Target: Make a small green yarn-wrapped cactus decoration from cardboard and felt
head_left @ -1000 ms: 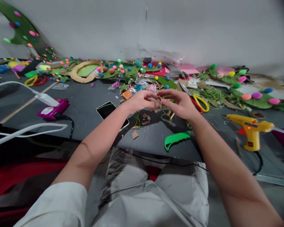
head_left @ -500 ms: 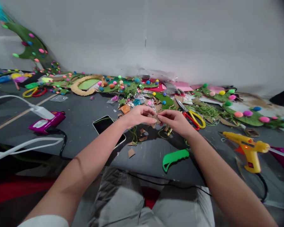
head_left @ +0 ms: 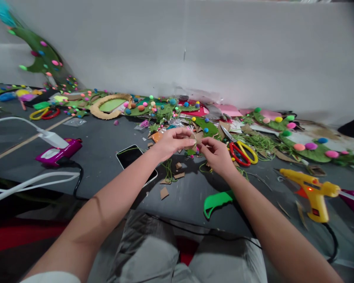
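Note:
A small brown cardboard piece (head_left: 198, 137) is held up over the cluttered table between my two hands. My left hand (head_left: 175, 142) pinches it from the left with thumb and fingers. From the right, the closed fingertips of my right hand (head_left: 216, 154) meet its lower edge; the exact contact is too small to make out. Beneath the hands lie cardboard scraps (head_left: 179, 175) and green yarn (head_left: 167, 169). Scissors (head_left: 238, 151) with red and yellow handles rest just right of my right hand. A green-handled cutter (head_left: 216, 201) sits below my right wrist, partly covered by the forearm.
A yellow glue gun (head_left: 312, 188) with a lit red light stands at the right, its black cord trailing down. A phone (head_left: 129, 155) lies under my left forearm. At left is a purple power socket (head_left: 59, 152) with cables. Pompom-covered green felt (head_left: 309, 151) lines the back.
My fingers have shifted on the cardboard, which shows more now. My right hand has dropped slightly, and a bit of green shows below the fingers. The whole view has moved a little.

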`<state>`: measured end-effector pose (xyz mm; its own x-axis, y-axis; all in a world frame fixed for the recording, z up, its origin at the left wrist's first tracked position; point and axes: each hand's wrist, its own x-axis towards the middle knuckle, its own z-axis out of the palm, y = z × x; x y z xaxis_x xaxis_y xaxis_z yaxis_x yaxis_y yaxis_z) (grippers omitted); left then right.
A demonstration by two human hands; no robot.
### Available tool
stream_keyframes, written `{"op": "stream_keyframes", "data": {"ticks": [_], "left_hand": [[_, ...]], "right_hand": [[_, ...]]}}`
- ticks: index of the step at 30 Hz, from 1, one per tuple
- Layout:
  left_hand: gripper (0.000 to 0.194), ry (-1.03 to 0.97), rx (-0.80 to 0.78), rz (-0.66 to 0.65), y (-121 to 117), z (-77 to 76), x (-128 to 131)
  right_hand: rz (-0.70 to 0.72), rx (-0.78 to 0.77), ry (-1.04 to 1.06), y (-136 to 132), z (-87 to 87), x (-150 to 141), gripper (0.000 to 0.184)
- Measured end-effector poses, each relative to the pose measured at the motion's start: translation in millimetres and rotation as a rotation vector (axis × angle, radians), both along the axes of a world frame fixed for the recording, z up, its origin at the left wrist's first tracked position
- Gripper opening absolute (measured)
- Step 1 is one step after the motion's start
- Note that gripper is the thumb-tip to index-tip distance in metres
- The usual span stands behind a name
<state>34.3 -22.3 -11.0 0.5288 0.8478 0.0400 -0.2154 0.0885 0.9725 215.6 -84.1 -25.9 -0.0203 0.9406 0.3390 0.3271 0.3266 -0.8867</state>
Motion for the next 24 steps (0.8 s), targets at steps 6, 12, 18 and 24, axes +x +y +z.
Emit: {"op": "stream_keyframes", "data": {"ticks": [6,12,18,24], "left_hand": [[0.033,0.028,0.027,0.117,3.4,-2.9,2.7],[0.034,0.11,0.118,0.201,0.4,-2.9,4.8],[0.032,0.138,0.211,0.212,-0.3,-6.6,6.6],[0.03,0.132,0.205,0.153,-0.2,-8.2,7.4]], "right_hand": [[-0.019,0.039,-0.135,-4.9,-3.8,-1.0,0.022],[-0.081,0.063,-0.171,-8.9,0.5,-3.0,0.027],[-0.14,0.082,-0.2,-6.3,-2.7,-3.7,0.03],[-0.157,0.081,-0.204,-6.7,-2.5,-4.1,0.024]]}}
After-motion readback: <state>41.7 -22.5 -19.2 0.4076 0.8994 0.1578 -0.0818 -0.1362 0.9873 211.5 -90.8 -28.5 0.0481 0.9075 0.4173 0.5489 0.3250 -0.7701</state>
